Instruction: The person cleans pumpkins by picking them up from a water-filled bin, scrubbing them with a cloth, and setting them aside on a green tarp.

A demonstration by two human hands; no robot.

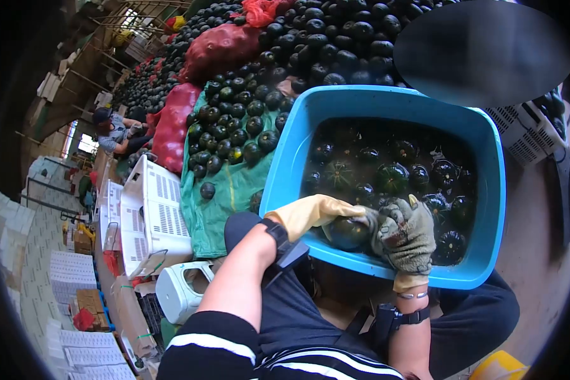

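A blue tub (386,93) of dark water holds several dark green squashes (392,178). At its near side my left hand (320,212), in a cream rubber glove, is closed around a dark green squash (350,233). My right hand (404,233) wears a grey-green fabric glove over a rubber one. Its fingers are curled beside the same squash, against some greyish material between the hands. What this hand grips is not clear, since the glove hides it. The underside of the held squash is out of sight.
Beyond the tub lie heaps of dark squashes (361,31) and red mesh sacks (221,50). To the left are a green sheet (218,190), white crates (155,209) and a pale stool (174,294). A co-worker (117,132) sits at the far left. Another white crate (519,136) stands right.
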